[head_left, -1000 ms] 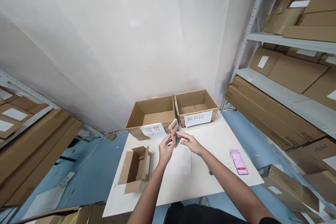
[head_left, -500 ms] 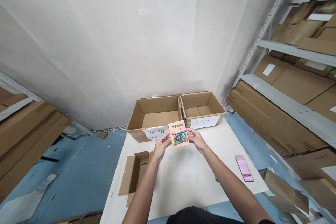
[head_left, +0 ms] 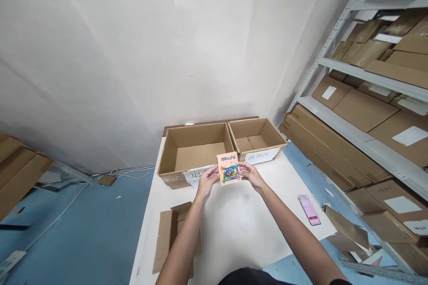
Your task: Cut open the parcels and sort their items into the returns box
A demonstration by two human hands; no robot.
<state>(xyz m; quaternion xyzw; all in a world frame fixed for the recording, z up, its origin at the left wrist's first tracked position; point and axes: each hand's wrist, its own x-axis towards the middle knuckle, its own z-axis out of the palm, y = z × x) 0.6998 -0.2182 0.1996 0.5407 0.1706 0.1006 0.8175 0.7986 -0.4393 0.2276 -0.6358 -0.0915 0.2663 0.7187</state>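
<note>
Pale, unevenly toned wall (head_left: 167, 53) beyond left hand (head_left: 207, 180) and right hand (head_left: 253, 177); white table (head_left: 237, 227) below both; blue floor (head_left: 110, 227) to either side; grey metal shelving (head_left: 384, 3) well right of them; light diffuse.

Cardboard boxes (head_left: 364, 112) line gray metal shelving (head_left: 371, 76) beside a pale wall (head_left: 150, 44).

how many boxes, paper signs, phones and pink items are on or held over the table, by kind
Open boxes: 3 (rear left, rear right, front)
Paper signs: 2 (left, right)
Phone: 1
Pink item: 1
Total: 7
</note>
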